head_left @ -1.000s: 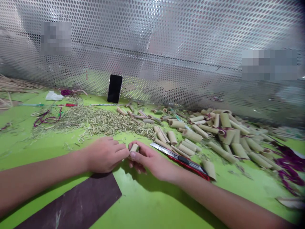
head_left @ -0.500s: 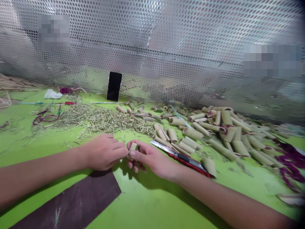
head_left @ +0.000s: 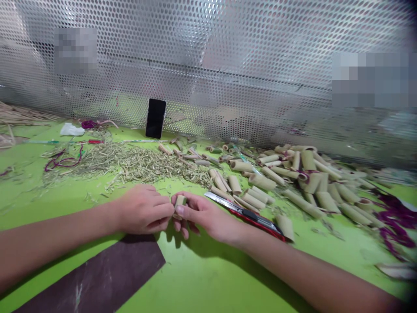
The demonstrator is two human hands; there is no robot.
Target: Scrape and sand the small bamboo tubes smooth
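My right hand (head_left: pixel 208 217) pinches a short pale-green bamboo piece (head_left: pixel 180 201) between thumb and fingers. Against the left end of that piece, the fingers of my left hand (head_left: pixel 145 209) are curled closed; whatever they grip is hidden. A dark brown sheet (head_left: pixel 107 278) lies under my left wrist. Just beyond my right wrist rests a red and black utility knife (head_left: pixel 250 215), its blade out and pointing to the left.
Cut bamboo tubes (head_left: pixel 312 174) are heaped at the right, near purple string (head_left: pixel 395 228). Thin shavings (head_left: pixel 140 163) spread across the middle. A black phone (head_left: pixel 155 118) leans on a perforated metal screen (head_left: pixel 195 52). White tissue (head_left: pixel 71 129) lies at the left.
Both hands and the bamboo piece sit very slightly further left in the picture. The grip looks the same.
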